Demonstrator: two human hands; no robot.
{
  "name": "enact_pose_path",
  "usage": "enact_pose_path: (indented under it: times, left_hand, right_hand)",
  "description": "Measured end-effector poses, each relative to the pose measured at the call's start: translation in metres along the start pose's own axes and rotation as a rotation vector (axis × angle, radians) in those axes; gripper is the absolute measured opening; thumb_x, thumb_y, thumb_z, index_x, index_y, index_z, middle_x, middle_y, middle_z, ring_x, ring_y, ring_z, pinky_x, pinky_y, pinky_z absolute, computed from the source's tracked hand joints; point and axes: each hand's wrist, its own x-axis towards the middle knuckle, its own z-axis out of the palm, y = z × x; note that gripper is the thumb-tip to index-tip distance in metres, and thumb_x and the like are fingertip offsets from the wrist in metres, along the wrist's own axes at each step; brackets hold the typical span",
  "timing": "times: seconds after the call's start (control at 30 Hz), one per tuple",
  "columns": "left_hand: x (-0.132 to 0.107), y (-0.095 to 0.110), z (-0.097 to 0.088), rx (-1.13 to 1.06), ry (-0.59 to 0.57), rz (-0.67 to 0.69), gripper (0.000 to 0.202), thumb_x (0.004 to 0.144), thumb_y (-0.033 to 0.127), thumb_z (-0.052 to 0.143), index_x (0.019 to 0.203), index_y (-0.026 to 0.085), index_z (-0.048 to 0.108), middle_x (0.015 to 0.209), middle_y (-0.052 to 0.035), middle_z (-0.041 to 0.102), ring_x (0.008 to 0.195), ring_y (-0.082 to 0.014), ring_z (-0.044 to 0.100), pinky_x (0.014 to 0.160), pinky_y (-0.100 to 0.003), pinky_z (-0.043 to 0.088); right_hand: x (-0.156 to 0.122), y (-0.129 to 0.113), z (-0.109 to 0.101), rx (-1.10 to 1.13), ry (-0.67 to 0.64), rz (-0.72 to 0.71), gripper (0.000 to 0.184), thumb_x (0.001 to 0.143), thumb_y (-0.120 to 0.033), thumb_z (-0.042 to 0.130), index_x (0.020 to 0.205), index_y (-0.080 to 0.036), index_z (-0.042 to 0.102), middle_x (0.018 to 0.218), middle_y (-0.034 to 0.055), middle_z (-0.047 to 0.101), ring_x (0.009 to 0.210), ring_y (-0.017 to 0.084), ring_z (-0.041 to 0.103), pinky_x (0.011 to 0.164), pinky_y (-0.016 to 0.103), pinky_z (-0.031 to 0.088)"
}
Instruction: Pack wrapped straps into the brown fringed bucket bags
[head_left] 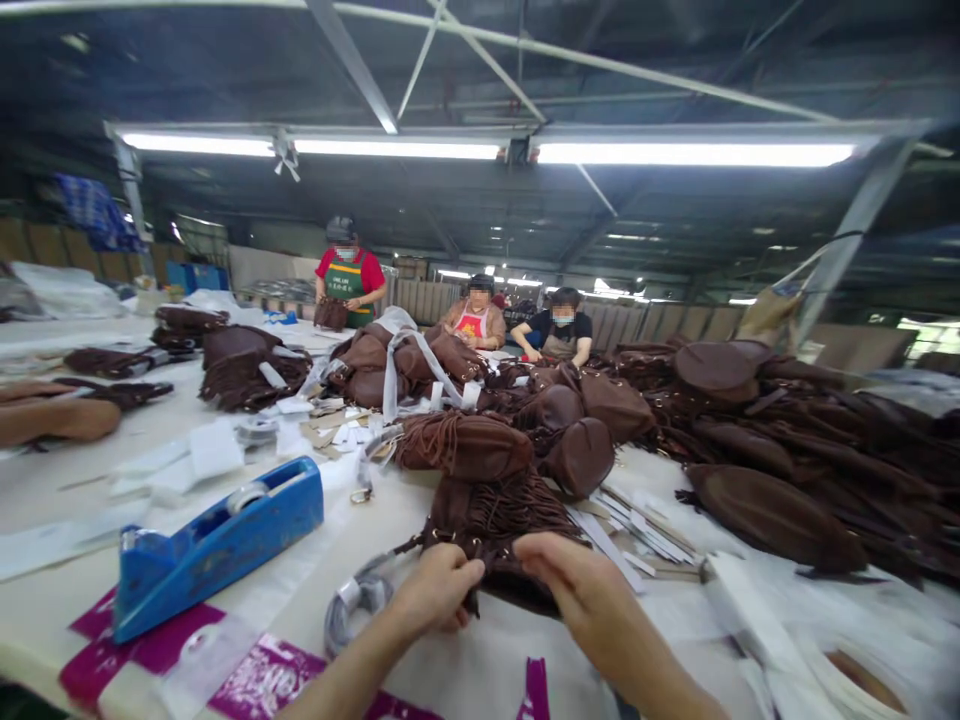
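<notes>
A brown fringed bag lies on the white table right in front of me. My left hand is closed on its near edge, fingers curled into the fringe. My right hand grips the same edge just to the right, fingers bent over the brown material. A coiled metal chain strap rests on the table beside my left hand.
A blue tape dispenser stands at the near left. Heaps of brown bags cover the right and middle of the table, with white paper slips scattered about. Three people work at the far side.
</notes>
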Motion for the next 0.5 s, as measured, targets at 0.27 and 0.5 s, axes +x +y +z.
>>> enact_pose_path:
  times: [0.27,0.5]
  left_hand:
    - [0.007,-0.029,0.015,-0.763,-0.250,-0.146,0.009,0.081,0.017,0.054,0.088,0.013,0.049,0.075,-0.0090,0.067,0.058,-0.0129,0.065,0.056,-0.021,0.051]
    - [0.023,-0.022,0.019,-0.747,-0.311,-0.372,0.039,0.095,0.037,0.035,0.087,0.005,0.058,0.067,-0.0103,0.062,0.053,-0.0169,0.062,0.049,-0.027,0.051]
  right_hand:
    - [0.026,0.045,0.059,-0.027,-0.356,0.032,0.069,0.061,-0.002,0.048,0.126,-0.022,0.060,0.136,0.0091,0.053,0.125,0.024,0.047,0.107,0.039,0.035]
    - [0.029,0.050,0.064,0.071,-0.364,0.020,0.063,0.059,-0.003,0.049,0.116,-0.024,0.067,0.116,0.0075,0.056,0.111,0.022,0.052,0.098,0.032,0.039]
